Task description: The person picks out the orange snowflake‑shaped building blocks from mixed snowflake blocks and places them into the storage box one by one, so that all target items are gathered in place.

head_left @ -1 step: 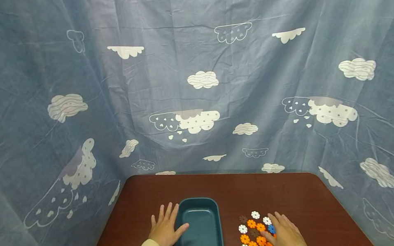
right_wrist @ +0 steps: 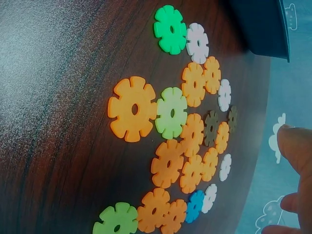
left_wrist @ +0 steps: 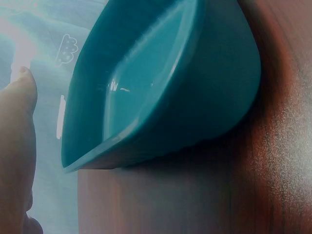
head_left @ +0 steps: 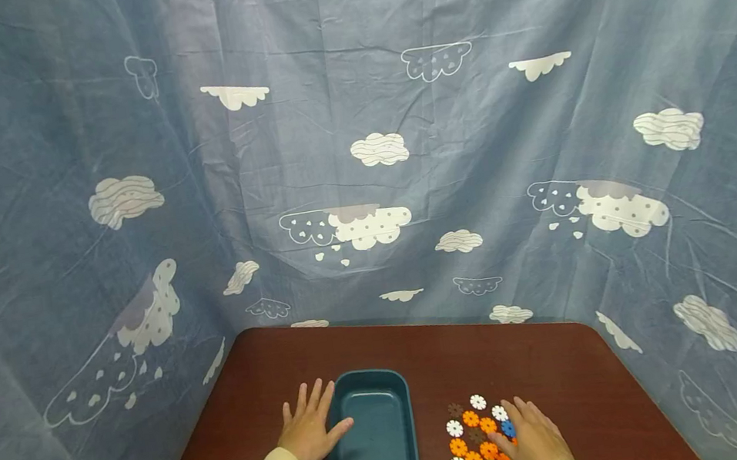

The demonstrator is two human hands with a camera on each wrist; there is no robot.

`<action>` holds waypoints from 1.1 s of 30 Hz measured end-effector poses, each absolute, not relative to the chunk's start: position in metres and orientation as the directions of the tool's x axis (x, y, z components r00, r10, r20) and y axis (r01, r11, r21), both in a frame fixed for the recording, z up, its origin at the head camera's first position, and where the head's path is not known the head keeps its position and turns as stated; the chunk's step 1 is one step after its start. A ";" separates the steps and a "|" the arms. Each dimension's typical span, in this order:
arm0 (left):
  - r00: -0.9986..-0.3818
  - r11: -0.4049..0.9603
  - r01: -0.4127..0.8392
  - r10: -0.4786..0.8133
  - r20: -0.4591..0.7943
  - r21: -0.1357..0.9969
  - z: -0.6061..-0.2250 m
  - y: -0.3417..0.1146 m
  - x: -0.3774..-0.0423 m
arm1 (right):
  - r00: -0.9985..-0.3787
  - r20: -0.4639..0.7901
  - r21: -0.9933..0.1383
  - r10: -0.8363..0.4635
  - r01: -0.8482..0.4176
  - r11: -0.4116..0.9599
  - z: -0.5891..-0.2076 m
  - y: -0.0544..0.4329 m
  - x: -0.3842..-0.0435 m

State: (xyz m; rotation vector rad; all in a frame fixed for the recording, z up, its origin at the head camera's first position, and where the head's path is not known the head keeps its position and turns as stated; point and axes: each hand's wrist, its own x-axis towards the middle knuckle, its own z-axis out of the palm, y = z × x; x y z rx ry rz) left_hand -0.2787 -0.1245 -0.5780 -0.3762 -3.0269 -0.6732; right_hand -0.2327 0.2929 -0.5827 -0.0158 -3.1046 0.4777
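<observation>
- Notched discs (head_left: 488, 448) lie flat, clustered on the worktop (head_left: 434, 353), right of the tub (head_left: 375, 450).
- Left hand (head_left: 310, 432), spread wide by the tub, and right hand (head_left: 536, 439), fingers extended near the discs, grip nothing visible.
- Crowded edges could make a pinch drag neighbouring discs.

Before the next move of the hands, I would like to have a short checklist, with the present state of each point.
1. Tray upright, opening upward: ok.
2. Notched discs lying on the table, outside the tray: ok.
3. Right hand near the discs: ok.
4. Every disc visible in the head view: not ok, the right hand covers some.
5. Left hand holding nothing: ok, its fingers are spread.
6. Left hand not touching the tray: cannot tell.
</observation>
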 end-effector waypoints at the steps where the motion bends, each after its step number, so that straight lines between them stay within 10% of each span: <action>1: -0.970 0.875 0.240 0.232 0.072 0.421 -0.578 -0.125 -0.278 | -1.000 -0.005 -0.302 0.012 0.012 0.953 -0.583 0.293 -0.233; 33: -0.965 0.882 0.207 0.254 -0.058 0.423 -0.598 -0.123 -0.279 | -0.923 -0.322 -0.258 0.212 0.301 0.918 -0.615 0.323 -0.241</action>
